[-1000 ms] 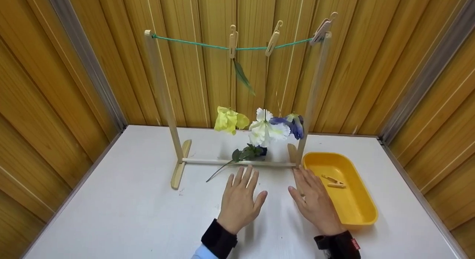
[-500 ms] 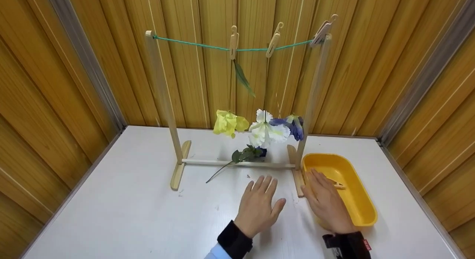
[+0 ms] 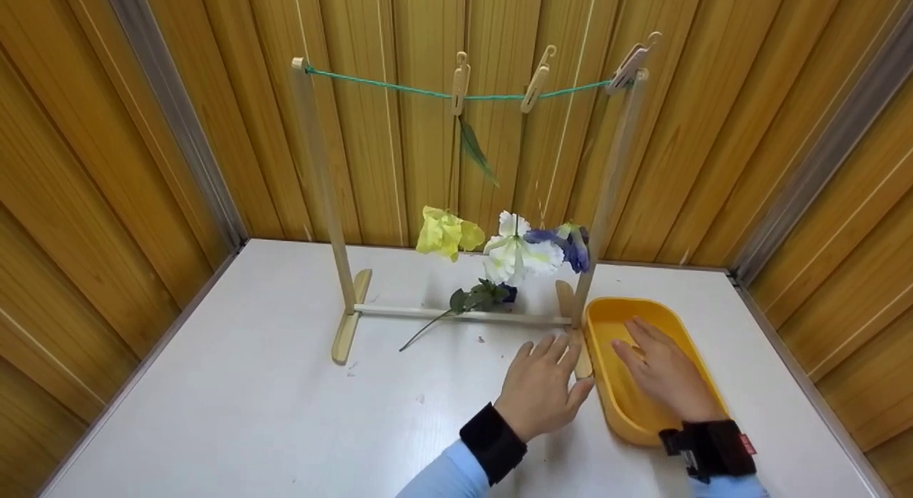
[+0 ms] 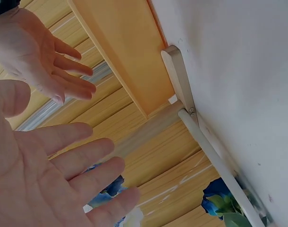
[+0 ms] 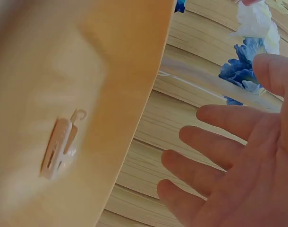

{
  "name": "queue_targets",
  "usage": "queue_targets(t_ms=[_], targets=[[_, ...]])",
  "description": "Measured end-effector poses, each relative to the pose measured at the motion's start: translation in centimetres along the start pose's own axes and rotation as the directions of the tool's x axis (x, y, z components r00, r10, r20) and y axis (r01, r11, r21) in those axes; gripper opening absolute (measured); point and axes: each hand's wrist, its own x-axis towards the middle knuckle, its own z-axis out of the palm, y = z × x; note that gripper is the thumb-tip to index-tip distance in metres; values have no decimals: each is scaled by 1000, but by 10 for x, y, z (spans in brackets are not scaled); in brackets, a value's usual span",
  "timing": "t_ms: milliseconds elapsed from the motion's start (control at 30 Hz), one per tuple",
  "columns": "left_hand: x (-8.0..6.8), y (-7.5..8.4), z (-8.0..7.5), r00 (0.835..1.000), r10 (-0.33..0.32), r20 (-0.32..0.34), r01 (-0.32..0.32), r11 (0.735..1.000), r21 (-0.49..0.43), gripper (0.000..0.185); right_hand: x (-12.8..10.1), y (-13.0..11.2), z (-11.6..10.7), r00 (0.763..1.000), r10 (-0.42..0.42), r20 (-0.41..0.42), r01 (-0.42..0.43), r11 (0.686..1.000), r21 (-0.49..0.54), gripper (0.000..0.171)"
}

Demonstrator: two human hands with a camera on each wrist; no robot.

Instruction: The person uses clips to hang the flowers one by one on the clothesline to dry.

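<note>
My right hand (image 3: 667,373) is over the yellow tray (image 3: 631,430), its fingers extended and holding nothing. Inside the tray lies a beige clothespin (image 5: 59,149) with a hooked end, hidden behind that hand in the head view. My left hand (image 3: 538,391), spread and holding nothing, is left of the tray, near the right foot (image 3: 583,362) of a wooden rack. A dark blue rose (image 3: 508,292) with green leaves lies across the rack's lower bar (image 3: 399,312), its stem pointing toward the front left.
A green line (image 3: 385,83) spans the rack's posts. Clothespins on it (image 3: 461,88) hold a yellow flower (image 3: 442,234), a white flower (image 3: 515,252) and a purple flower (image 3: 574,248), hanging heads down. Wood-patterned walls (image 3: 178,127) enclose the white table (image 3: 214,398).
Both hands have moved to the right. The right hand has gone from the tray's left edge to over its inside; the left has crossed from mid-table toward the tray. The flowers still hang.
</note>
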Motion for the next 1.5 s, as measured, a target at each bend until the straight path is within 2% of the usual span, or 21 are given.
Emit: queue_targets(t_ms=[167, 267, 400, 500, 633, 867, 1133, 1267, 1400, 1500], targets=[[12, 8, -1, 1000, 27, 1, -27, 998, 52, 56, 10, 9, -14, 999, -10, 35, 12, 998, -63, 68], [19, 12, -3, 999, 30, 35, -32, 998, 61, 55, 16, 15, -20, 998, -27, 53, 32, 995, -96, 67], [27, 19, -2, 995, 45, 87, -58, 986, 156, 59, 25, 25, -24, 994, -39, 99, 53, 989, -139, 62], [32, 23, 0, 992, 59, 108, -83, 970, 229, 59, 32, 31, -23, 989, -29, 146, 53, 984, -168, 57], [37, 28, 5, 988, 68, 137, -102, 962, 253, 58, 38, 39, -18, 980, -4, 199, 43, 980, -194, 52], [45, 33, 17, 981, 62, 185, -125, 928, 350, 58, 44, 50, -7, 973, -10, 230, 66, 969, -239, 41], [54, 40, 25, 972, 75, 222, -156, 913, 378, 56, 53, 55, 3, 968, -19, 250, 98, 947, -306, 16], [57, 42, 28, 970, 85, 228, -168, 912, 375, 52, 55, 55, 7, 970, -16, 242, 94, 944, -316, 13], [55, 43, 29, 969, 90, 232, -173, 914, 368, 51, 55, 57, 10, 972, -67, 227, 145, 927, -345, 9], [53, 41, 29, 969, 101, 224, -179, 915, 362, 51, 55, 58, 11, 972, -73, 223, 153, 918, -366, 8]])
